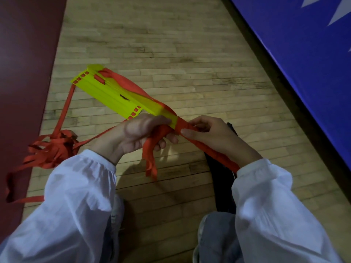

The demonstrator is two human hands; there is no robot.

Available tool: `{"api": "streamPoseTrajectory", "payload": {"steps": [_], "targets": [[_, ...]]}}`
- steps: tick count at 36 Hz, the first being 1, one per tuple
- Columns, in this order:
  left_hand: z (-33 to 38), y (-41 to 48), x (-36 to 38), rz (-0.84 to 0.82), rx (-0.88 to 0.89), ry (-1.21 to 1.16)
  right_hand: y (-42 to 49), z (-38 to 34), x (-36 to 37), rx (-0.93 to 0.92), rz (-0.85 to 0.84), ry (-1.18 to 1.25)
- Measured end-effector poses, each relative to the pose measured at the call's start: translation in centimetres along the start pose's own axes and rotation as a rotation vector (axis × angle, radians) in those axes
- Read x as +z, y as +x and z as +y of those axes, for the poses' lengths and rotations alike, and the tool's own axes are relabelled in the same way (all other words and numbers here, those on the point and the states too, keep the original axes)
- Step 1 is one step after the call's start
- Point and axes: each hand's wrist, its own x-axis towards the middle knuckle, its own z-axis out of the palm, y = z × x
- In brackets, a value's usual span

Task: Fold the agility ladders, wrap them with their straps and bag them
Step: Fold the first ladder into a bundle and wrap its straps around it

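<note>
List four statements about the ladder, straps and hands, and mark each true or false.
1. The yellow rungs are stacked into one bundle. True.
2. The left hand and the right hand both hold red strap at the bundle's near end. True.
3. The bundle sits inside the dark bag. False: it is outside, in the hands; the bag lies under the right forearm.
4. The loose strap heap lies to the person's right. False: it lies to the left.
</note>
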Motion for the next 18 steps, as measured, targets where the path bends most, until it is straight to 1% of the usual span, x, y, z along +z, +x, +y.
{"api": "streamPoseTrajectory", "payload": {"steps": [6, 11, 18], "targets": [[-0.01, -0.09, 0.00, -0.029, 0.002, -0.004, -0.30, -0.22, -0.56, 0.020, -0.016, 0.042], [0.02, -0.35, 0.00, -0.090, -0.001, -0.007, -0.48, -0.30, -0.56, 0.006, -0.040, 0.028], [-0.16, -0.28, -0.26, -0.115, -0.031, -0.010, -0.42, -0.46, -0.37, -0.057, 0.021, 0.022]]}}
